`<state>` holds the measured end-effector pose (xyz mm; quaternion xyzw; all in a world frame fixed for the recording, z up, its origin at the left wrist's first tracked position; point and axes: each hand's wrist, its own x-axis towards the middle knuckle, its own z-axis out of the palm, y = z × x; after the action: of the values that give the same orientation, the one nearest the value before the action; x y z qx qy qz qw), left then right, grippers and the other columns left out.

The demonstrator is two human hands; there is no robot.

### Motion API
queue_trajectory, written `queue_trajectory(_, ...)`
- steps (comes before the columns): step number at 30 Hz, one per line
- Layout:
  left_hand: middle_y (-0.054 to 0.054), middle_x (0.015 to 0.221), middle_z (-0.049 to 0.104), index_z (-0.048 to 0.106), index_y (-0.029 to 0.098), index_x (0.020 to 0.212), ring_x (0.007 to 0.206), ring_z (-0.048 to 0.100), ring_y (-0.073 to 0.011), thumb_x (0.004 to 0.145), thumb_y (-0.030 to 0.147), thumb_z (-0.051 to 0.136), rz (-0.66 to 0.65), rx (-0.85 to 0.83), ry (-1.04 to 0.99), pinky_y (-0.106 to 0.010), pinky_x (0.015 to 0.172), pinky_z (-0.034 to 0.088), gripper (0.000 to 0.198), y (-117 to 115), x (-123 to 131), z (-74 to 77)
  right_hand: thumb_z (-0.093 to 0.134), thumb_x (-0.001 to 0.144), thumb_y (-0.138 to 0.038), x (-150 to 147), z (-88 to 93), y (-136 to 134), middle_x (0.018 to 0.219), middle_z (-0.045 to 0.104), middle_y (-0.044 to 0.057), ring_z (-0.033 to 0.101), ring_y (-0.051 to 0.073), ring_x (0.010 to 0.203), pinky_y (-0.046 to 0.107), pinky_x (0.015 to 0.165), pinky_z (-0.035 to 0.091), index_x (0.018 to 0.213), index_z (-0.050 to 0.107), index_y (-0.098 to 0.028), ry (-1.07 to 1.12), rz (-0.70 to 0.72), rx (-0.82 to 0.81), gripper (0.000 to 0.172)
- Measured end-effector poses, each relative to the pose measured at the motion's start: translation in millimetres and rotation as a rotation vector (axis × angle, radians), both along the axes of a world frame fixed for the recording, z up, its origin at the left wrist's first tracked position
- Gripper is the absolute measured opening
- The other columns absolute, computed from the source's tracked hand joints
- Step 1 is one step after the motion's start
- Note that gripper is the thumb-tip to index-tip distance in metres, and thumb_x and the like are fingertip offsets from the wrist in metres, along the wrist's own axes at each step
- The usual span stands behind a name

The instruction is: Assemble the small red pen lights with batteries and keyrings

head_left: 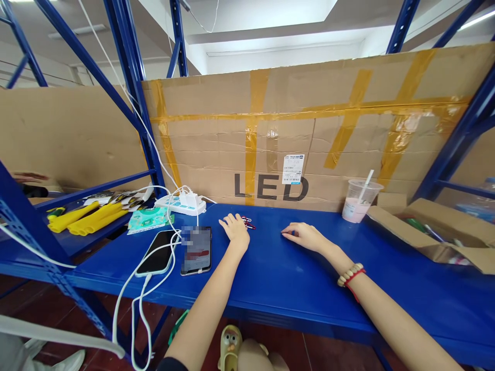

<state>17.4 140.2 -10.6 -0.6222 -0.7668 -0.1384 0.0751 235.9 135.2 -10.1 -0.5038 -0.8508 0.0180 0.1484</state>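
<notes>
My left hand [234, 229] rests on the blue shelf top [294, 288], fingers loosely curled, right beside a small red and dark object [248, 222] that touches or nearly touches its fingertips. My right hand [303, 236] lies flat on the shelf a little to the right, fingers stretched toward the left and holding nothing. A beaded bracelet with a red cord [350, 274] sits on my right wrist.
Two phones [158, 252] [196, 250] lie left of my hands, cabled to a white power strip [180, 203]. A pink drink cup with straw [360, 202] and an open cardboard box [433, 232] stand at right. Taped cardboard marked LED [309, 139] forms the back. Yellow items [87, 217] lie at left.
</notes>
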Motion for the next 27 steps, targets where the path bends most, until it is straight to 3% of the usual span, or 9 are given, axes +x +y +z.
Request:
queue_trajectory(4, -0.020, 0.118, 0.043, 0.049, 0.006, 0.114, 0.113, 0.036, -0.0296, 0.079, 0.017, 0.046, -0.041, -0.026, -0.019, -0.037, 0.093, 0.026, 0.036, -4.2, 0.6, 5.8, 0.040, 0.084, -0.041, -0.1, -0.5, 0.1, 0.093, 0.061, 0.000, 0.056, 0.014, 0.077, 0.023, 0.058, 0.038, 0.094, 0.063, -0.029, 0.003, 0.007, 0.004, 0.028)
queue_trajectory(10, -0.019, 0.114, 0.047, 0.056, 0.006, 0.106, 0.110, 0.038, -0.0293, 0.082, 0.019, 0.045, -0.143, -0.053, -0.026, -0.037, 0.091, 0.026, 0.030, -5.5, 3.4, 6.1, 0.041, 0.083, -0.040, -2.1, -2.4, 0.9, 0.094, 0.060, 0.000, 0.057, 0.014, 0.076, 0.024, 0.058, 0.039, 0.094, 0.063, -0.028, -0.003, 0.004, -0.003, 0.028)
queue_trajectory(15, -0.012, 0.108, 0.054, 0.060, 0.013, 0.092, 0.106, 0.044, -0.0258, 0.081, 0.027, 0.050, -0.400, -0.076, -0.129, -0.036, 0.090, 0.031, 0.021, -4.7, 9.6, 4.3, 0.040, 0.084, -0.041, -5.9, -2.1, -0.5, 0.092, 0.060, 0.001, 0.056, 0.014, 0.080, 0.023, 0.060, 0.040, 0.099, 0.061, -0.028, 0.017, 0.021, -0.004, 0.029)
queue_trajectory(20, -0.006, 0.099, 0.060, 0.054, 0.015, 0.094, 0.098, 0.052, -0.0208, 0.085, 0.026, 0.044, -0.649, -0.064, -0.174, -0.034, 0.087, 0.036, 0.017, -6.7, 19.5, 2.1, 0.041, 0.083, -0.043, -10.3, -2.6, -3.5, 0.095, 0.057, 0.001, 0.055, 0.011, 0.073, 0.023, 0.060, 0.042, 0.111, 0.054, -0.029, 0.062, 0.035, 0.038, 0.034)
queue_trajectory(27, -0.004, 0.098, 0.060, 0.044, 0.019, 0.099, 0.089, 0.057, -0.0184, 0.090, 0.031, 0.034, -0.843, -0.017, -0.269, -0.029, 0.076, 0.042, 0.019, -9.8, 20.7, 1.4, 0.045, 0.081, -0.040, -17.1, -1.4, -7.6, 0.098, 0.056, 0.003, 0.050, 0.015, 0.095, 0.024, 0.070, 0.044, 0.100, 0.058, -0.024, 0.060, 0.129, 0.169, 0.028)
